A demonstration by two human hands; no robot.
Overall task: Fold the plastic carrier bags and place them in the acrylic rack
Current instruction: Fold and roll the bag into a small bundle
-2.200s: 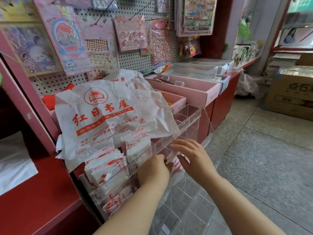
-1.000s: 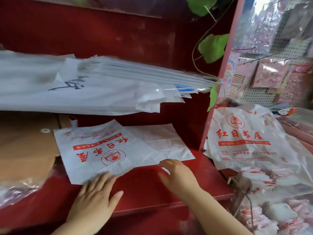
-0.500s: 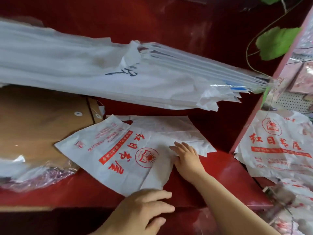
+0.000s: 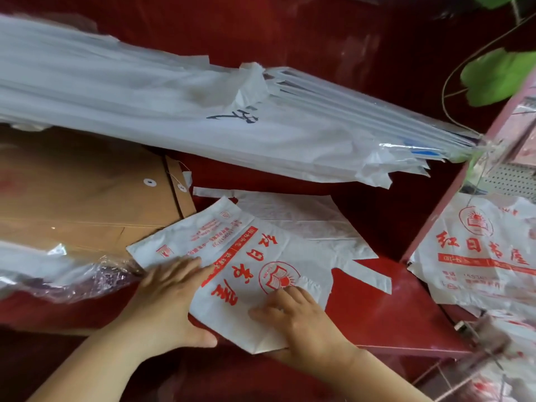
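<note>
- Right now the step looks like squaring up one carrier bag (image 4: pixel 255 274) on the red shelf (image 4: pixel 391 314) before the first fold. It lies printed side up at lower centre of the frame, skewed, with its handles trailing to the right.
- To do it well, flatten the film outward from the middle so that no air stays trapped, bring both handles in line, and fold lengthwise first. Thin plastic slips, so one hand should pin it down while the other creases.
- A second bag (image 4: pixel 295 216) lies partly under it, farther up the frame. Only the top one should be lifted.
- The left hand (image 4: pixel 171 288) is spread flat, its straight fingers pressing the bag's left edge and its thumb along the near edge.
- The right hand (image 4: pixel 295 317) has bent fingers on top beside the round logo. Its thumb seems tucked beneath the near corner, so it pinches the bag there.
- The acrylic rack (image 4: pixel 478 358) shows blurred at lower right, well apart from the bag.
</note>
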